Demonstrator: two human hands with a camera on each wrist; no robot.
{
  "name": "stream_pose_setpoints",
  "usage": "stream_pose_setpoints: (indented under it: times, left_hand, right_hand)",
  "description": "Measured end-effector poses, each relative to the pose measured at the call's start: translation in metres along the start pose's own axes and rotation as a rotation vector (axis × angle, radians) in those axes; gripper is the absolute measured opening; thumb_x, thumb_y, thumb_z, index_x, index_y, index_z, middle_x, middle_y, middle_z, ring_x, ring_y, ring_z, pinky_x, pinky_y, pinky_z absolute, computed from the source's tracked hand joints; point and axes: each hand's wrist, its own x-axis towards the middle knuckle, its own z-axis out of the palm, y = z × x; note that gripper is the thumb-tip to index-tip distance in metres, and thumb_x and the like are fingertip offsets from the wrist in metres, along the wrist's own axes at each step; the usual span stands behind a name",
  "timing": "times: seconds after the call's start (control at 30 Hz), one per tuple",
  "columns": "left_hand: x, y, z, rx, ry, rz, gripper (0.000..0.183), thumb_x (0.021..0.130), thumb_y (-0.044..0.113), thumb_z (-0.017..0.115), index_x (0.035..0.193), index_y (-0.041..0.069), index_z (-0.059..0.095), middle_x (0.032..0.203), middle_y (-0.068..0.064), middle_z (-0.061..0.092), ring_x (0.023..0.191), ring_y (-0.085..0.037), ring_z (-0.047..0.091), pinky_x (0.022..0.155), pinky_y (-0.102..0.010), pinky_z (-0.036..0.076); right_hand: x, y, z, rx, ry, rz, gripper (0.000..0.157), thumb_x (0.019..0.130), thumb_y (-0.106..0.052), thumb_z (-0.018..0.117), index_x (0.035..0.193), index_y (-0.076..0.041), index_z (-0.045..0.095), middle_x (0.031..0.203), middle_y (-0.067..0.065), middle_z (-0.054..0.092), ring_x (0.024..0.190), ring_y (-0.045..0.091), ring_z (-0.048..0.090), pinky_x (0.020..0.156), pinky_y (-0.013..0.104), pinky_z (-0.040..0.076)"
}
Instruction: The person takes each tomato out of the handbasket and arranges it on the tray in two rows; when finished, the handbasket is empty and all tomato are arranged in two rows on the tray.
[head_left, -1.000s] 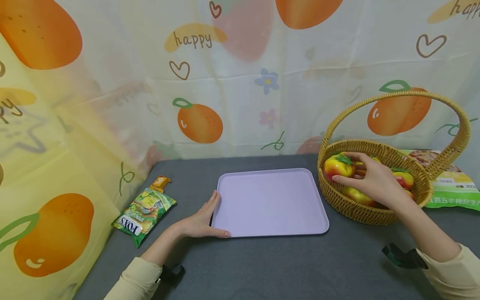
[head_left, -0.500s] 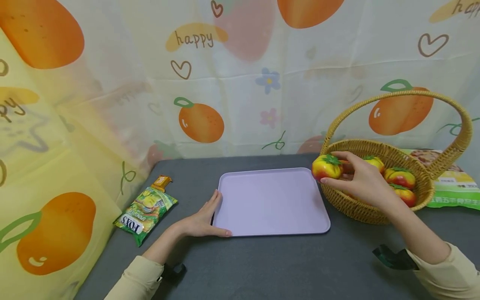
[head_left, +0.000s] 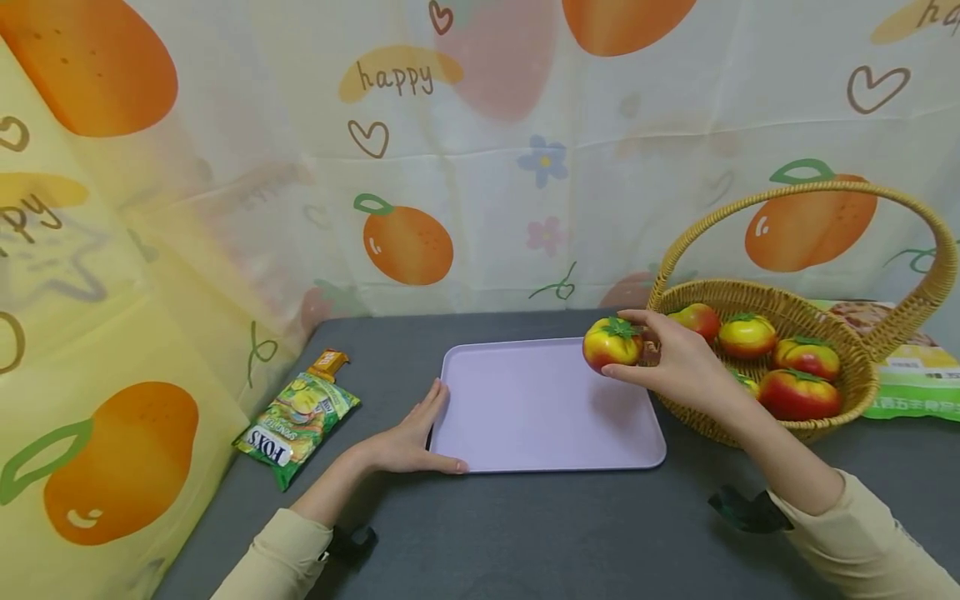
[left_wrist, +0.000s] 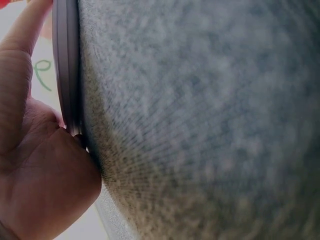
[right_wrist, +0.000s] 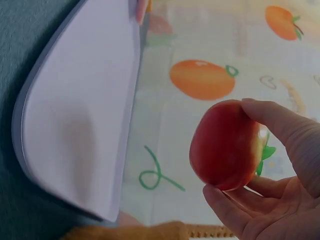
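Note:
My right hand [head_left: 678, 362] pinches a red-and-yellow tomato [head_left: 607, 343] with a green leafy top. It hangs above the right part of a pale lilac tray [head_left: 517, 408], its shadow falling on the surface. In the right wrist view the tomato [right_wrist: 222, 147] sits between thumb and fingertips. My left hand [head_left: 408, 437] rests against the tray's near left corner, fingers stretched along the left side and thumb at the front edge. Seen from the left wrist, the palm [left_wrist: 45, 175] lies right beside the tray's rim [left_wrist: 67, 65].
A wicker basket [head_left: 720, 429] with a tall handle stands at the right, several more red-and-yellow fruits inside. Behind it lies a green-and-white bag [head_left: 915, 383]. On the left are a green FOX'S snack bag [head_left: 300, 425] and a small orange packet [head_left: 328, 364]. A printed curtain [head_left: 480, 208] hangs behind.
My right hand has lifted the tomato out of the basket and carried it left, over the tray. My left hand keeps its place at the tray corner.

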Motion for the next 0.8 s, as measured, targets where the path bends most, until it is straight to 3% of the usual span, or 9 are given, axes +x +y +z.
stream_pose_setpoints:
  times: [0.17, 0.37, 0.8]
  left_hand:
    - [0.0, 0.0, 0.0, -0.001, 0.001, -0.005, 0.122, 0.08, 0.053, 0.076, 0.155, 0.006, -0.009, 0.16, -0.013, -0.02, 0.146, -0.031, -0.011, 0.114, -0.057, 0.005]
    - [0.0, -0.001, 0.0, 0.003, -0.007, 0.005, 0.122, 0.081, 0.053, 0.075, 0.155, 0.006, -0.01, 0.16, -0.014, -0.021, 0.146, -0.029, -0.012, 0.115, -0.053, 0.002]
    - [0.0, 0.0, 0.0, 0.002, -0.012, 0.013, 0.122, 0.081, 0.053, 0.074, 0.154, 0.005, -0.01, 0.159, -0.015, -0.021, 0.146, -0.03, -0.012, 0.115, -0.053, 0.001]
  right_hand:
    - [0.008, 0.001, 0.016, 0.033, -0.01, -0.015, 0.08, 0.078, -0.047, 0.08, 0.139, -0.005, 0.048, 0.126, 0.017, 0.057, 0.105, 0.033, 0.056, 0.087, 0.047, 0.05]
    - [0.019, 0.002, 0.036, 0.131, -0.041, -0.031, 0.076, 0.078, -0.033, 0.083, 0.136, -0.001, 0.048, 0.131, 0.02, 0.054, 0.116, 0.036, 0.057, 0.09, 0.046, 0.051]
    - [0.036, -0.008, 0.076, 0.17, -0.064, -0.068, 0.072, 0.076, -0.025, 0.085, 0.133, 0.0, 0.05, 0.131, 0.02, 0.055, 0.116, 0.036, 0.057, 0.089, 0.044, 0.051]
